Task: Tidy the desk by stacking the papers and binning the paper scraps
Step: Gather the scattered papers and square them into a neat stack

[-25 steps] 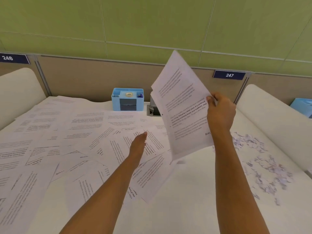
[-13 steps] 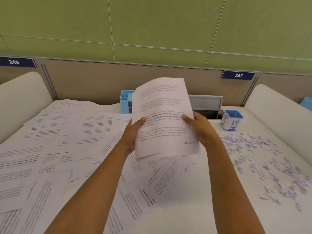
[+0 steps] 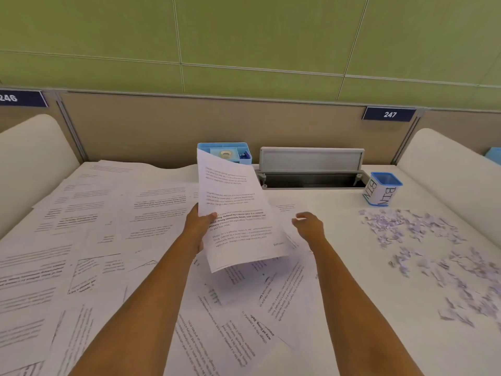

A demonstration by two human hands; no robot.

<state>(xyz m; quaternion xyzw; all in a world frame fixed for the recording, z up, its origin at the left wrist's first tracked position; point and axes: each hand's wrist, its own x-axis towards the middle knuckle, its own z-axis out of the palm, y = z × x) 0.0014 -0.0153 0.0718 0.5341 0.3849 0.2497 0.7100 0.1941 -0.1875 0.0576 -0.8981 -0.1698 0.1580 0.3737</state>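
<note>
My left hand [image 3: 199, 226] grips a small sheaf of printed papers [image 3: 233, 213] by its left edge, thumb on top, and the sheets stand tilted above the desk. To the right of the sheaf my right hand [image 3: 309, 226] hovers with relaxed, loosely curled fingers and holds nothing. Many loose printed sheets [image 3: 81, 240] lie scattered over the left and middle of the white desk [image 3: 379, 308]. A spread of small paper scraps [image 3: 433, 253] covers the right side. Behind the scraps stands a small blue-rimmed cup marked BIN [image 3: 382, 188].
A light blue desk organiser [image 3: 227, 151] with a tape roll stands at the back centre, partly hidden by the held sheets. An open grey cable hatch [image 3: 311, 169] lies beside it. White curved dividers [image 3: 455, 169] border the desk on both sides.
The sheaf passed from my right hand to my left: a second ago the right hand held it high, then both held it, now the right hand has let go.
</note>
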